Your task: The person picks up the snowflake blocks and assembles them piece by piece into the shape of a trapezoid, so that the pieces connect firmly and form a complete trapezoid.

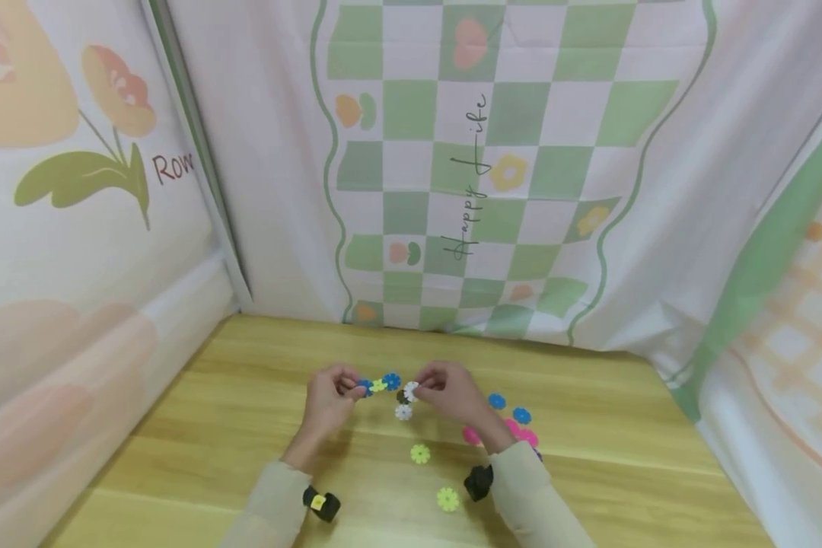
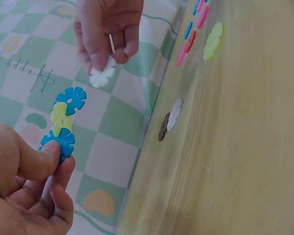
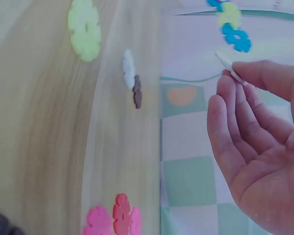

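two yellow-green discs (image 1: pixel 447 499) lay nearest on the wooden table (image 1: pixel 377 487). past them, raised above it, the left hand (image 1: pixel 329 401) pinched a blue-and-yellow chain (image 1: pixel 379 386) between thumb and fingers, the right hand (image 1: pixel 452 393) a white disc (image 1: pixel 411 392) (the pieces were apart). a checked curtain (image 1: pixel 411 110) hung behind.

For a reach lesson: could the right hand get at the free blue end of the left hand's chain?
Probably yes: the right hand, pinching a white piece, is near the free blue end, with nothing visible between them.
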Demonstrator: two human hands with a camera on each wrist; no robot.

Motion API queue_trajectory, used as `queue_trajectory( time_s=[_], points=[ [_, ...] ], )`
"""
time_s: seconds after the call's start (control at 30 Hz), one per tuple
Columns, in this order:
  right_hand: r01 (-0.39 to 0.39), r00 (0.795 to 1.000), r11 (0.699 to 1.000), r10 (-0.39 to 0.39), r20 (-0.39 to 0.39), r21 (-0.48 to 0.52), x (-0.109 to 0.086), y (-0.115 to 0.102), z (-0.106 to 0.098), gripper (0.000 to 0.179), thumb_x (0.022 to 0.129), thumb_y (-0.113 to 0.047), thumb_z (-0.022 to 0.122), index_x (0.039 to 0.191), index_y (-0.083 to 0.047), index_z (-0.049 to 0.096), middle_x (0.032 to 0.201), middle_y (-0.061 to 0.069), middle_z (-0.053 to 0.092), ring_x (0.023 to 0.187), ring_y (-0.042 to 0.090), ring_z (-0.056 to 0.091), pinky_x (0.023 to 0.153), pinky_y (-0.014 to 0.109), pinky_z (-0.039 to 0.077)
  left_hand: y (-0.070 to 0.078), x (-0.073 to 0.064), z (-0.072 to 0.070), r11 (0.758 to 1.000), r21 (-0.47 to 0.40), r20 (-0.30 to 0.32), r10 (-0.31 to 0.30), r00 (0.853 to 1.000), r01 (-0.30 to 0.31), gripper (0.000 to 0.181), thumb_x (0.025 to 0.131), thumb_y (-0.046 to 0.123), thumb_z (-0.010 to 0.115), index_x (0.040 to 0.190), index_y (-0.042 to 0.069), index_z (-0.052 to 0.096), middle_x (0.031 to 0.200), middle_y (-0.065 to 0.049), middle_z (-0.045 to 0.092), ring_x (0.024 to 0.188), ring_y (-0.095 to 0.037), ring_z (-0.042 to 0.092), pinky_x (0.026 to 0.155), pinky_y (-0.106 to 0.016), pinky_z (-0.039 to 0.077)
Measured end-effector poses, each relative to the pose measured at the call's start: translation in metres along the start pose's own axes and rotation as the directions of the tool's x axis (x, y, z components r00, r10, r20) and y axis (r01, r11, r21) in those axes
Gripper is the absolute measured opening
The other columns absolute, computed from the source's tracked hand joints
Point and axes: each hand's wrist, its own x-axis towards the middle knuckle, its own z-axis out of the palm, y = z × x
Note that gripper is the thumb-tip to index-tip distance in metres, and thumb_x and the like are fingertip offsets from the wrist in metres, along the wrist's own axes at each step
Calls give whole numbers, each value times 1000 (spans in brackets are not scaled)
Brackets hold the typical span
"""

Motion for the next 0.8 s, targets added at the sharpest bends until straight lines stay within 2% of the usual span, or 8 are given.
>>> queue_trajectory(
  time_s=[0.1, 0.17, 0.33, 0.37, 0.5, 0.67, 0.8],
  points=[
    [-46, 998, 990, 52, -36, 129, -10, 1, -6, 19, 97, -19, 76, 110, -6, 73, 101, 9, 78, 91, 18, 72, 84, 35, 62, -2, -2, 4, 1000, -9, 19, 22, 1000, -22, 12, 87, -10, 77, 90, 1, 74, 82, -11, 71, 72, -15, 61, 62, -19, 52],
    [-87, 994, 977, 99, -51, 195, -16, 2, -9, 24, 98, -24, 76, 114, -6, 73, 103, 9, 79, 94, 22, 74, 79, 35, 62, -2, -3, 6, 999, -4, 26, 36, 999, -36, 13, 87, -9, 78, 90, 3, 74, 82, -10, 71, 72, -15, 60, 63, -19, 52],
    [-188, 974, 922, 219, -56, 338, -28, 2, -13, 32, 98, -29, 77, 121, -8, 71, 108, 6, 79, 102, 26, 76, 74, 29, 59, 2, -5, 10, 996, 16, 38, 88, 995, -88, 14, 89, -7, 78, 88, 7, 73, 81, -6, 69, 72, -14, 59, 63, -19, 51],
    [-194, 972, 907, 229, -52, 374, -29, 3, -13, 33, 98, -27, 76, 122, -5, 70, 109, 6, 79, 103, 26, 76, 80, 30, 61, 2, -6, 11, 994, 19, 45, 108, 993, -109, 14, 90, -6, 78, 88, 7, 72, 81, -6, 69, 72, -14, 59, 63, -20, 51],
    [-201, 967, 860, 250, -44, 469, -33, 5, -12, 32, 99, -18, 75, 122, 3, 68, 105, 8, 79, 97, 22, 76, 90, 34, 64, 6, -10, 13, 986, 25, 57, 162, 985, -164, 14, 91, -6, 77, 88, 7, 72, 80, -3, 69, 72, -13, 59, 64, -20, 51],
    [-219, 962, 848, 270, -38, 482, -32, 6, -10, 29, 98, -18, 77, 119, 1, 70, 105, 8, 79, 100, 25, 76, 93, 36, 64, 9, -12, 14, 981, 27, 46, 193, 980, -194, 16, 91, -4, 77, 87, 9, 71, 78, -2, 69, 71, -12, 60, 64, -20, 51],
    [-206, 971, 857, 240, -11, 471, -33, 6, -10, 29, 98, -16, 75, 119, 3, 69, 107, 11, 79, 100, 27, 76, 94, 38, 64, 9, -12, 17, 977, 31, 52, 208, 977, -209, 15, 91, -3, 78, 86, 10, 71, 78, -2, 70, 70, -11, 60, 64, -20, 51]
  ],
)
